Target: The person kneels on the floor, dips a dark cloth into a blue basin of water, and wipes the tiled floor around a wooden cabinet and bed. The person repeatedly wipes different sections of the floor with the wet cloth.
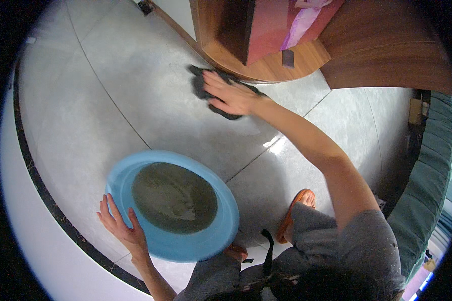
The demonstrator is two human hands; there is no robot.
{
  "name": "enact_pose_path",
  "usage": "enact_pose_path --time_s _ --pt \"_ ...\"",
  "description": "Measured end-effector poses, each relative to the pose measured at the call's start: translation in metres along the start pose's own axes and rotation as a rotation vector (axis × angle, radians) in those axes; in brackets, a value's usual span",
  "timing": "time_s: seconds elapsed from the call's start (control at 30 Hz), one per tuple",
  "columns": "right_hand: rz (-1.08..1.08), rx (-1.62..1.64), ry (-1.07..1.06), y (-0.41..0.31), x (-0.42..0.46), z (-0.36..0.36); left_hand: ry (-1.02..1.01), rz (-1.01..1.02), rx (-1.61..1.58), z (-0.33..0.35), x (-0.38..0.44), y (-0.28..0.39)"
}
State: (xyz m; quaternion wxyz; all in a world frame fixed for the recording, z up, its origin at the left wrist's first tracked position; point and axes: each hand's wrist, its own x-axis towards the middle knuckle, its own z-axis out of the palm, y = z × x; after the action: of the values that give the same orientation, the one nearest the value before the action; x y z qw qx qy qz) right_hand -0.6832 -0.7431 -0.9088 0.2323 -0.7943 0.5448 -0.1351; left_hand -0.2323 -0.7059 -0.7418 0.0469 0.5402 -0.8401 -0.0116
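Observation:
A dark cloth (226,113) lies bunched on the grey tiled floor beside the curved wooden base of a cabinet. My right hand (231,94), slightly blurred, presses flat on it with the arm stretched out. In front of my legs stands a light blue plastic basin (173,246) with murky greyish water (175,197) in it. My left hand (122,224) hovers at or just over the basin's left rim, fingers spread and holding nothing; whether it touches the rim, I cannot tell. Wet sheen shows on the floor near the cloth.
The cabinet's wooden base (271,71) carries a framed picture (282,30) and a small dark flat object (288,59). A brown wooden panel (380,49) adjoins it. Green upholstered furniture (416,180) stands at right. A dark border strip (56,212) runs along the white wall at left. My sandalled foot (305,199) is near.

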Motion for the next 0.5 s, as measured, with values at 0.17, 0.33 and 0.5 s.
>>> enact_pose_path --time_s 0.17,0.33,0.5 --pt "0.056 0.06 -0.034 -0.001 -0.016 -0.007 -0.025 0.035 0.013 0.012 0.007 0.003" --pt "0.049 0.102 0.055 0.007 0.05 0.011 -0.064 0.03 -0.018 0.019 0.018 0.005" --pt "0.072 -0.007 0.168 0.019 0.116 0.024 -0.039 -0.016 -0.006 0.011 0.01 0.003"
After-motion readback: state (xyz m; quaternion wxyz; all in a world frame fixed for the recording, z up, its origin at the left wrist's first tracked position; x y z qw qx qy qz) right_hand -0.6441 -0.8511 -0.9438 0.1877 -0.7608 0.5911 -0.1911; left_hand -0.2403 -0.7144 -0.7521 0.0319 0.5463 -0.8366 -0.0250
